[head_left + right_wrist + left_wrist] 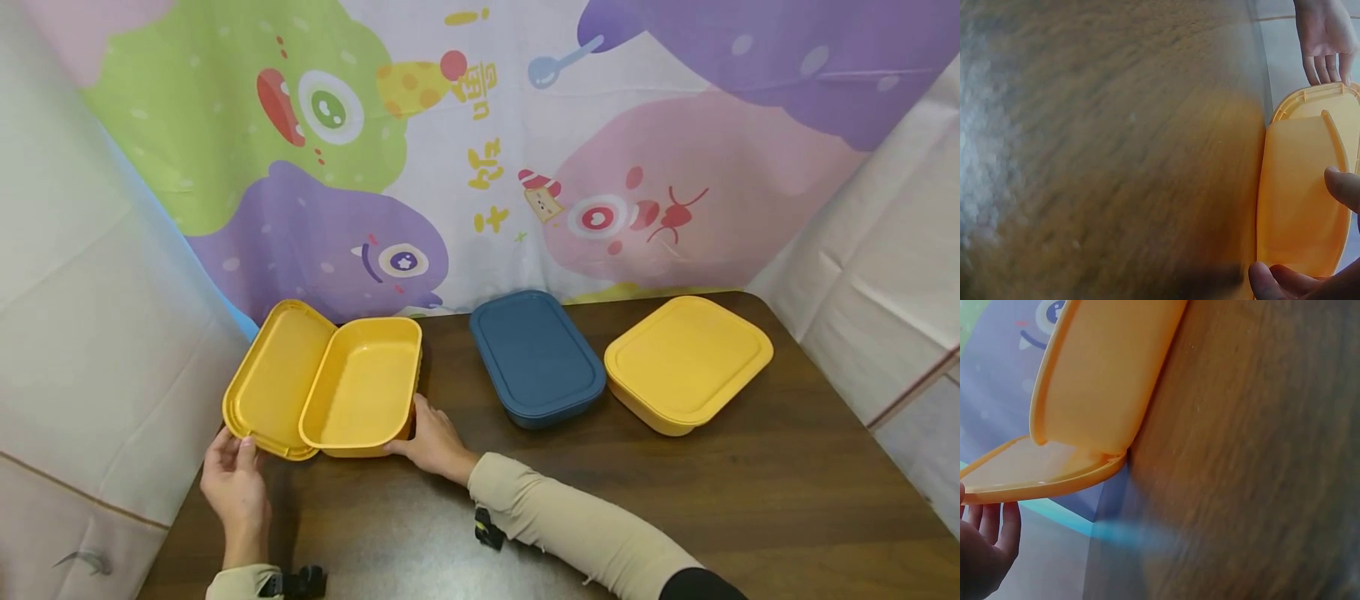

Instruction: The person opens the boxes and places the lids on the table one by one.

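A yellow lunch box (363, 387) sits on the table at the left, its inside bare. Its yellow lid (279, 379) is swung out to the left and joins the box along one long side. My left hand (238, 492) pinches the lid's near outer edge, thumb on top; in the left wrist view, fingers (1009, 528) show under the rim. At the box's near right corner, my right hand (437, 440) grips the wall, thumb along the near side. The right wrist view shows its thumb (1342, 187) against the yellow wall, with part of that hand out of frame.
To the right stands a blue lidded box (537, 358), and beside it a second yellow box (686, 358) with its lid on. Behind the brown table (600, 508) hangs a cartoon-printed curtain (495, 267). White cloth (90, 333) borders the left side.
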The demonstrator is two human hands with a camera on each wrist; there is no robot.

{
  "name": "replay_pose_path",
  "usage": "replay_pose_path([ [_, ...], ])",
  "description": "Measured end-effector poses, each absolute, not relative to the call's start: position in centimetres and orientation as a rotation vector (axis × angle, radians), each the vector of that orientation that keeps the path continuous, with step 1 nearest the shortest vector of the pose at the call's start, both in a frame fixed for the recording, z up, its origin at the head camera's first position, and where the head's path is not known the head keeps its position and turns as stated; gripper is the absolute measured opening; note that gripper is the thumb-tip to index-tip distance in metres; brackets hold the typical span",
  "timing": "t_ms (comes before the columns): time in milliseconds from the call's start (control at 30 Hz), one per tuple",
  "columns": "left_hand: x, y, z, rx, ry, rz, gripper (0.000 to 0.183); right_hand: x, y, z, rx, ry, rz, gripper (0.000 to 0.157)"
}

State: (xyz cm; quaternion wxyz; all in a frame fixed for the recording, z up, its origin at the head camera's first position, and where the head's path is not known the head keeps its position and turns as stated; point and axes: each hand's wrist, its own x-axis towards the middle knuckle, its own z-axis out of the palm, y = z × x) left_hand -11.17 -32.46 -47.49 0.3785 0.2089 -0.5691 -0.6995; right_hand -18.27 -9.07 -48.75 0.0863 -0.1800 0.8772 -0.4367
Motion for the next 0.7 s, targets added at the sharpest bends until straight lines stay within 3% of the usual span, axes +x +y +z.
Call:
replay_pose_path([
  [700,-11.37,-33.50,-47.60,0.568,-1.405,-1.791,0.034,-18.27,-8.95,-48.58,-0.529,2.606,-1.297,0.086],
])
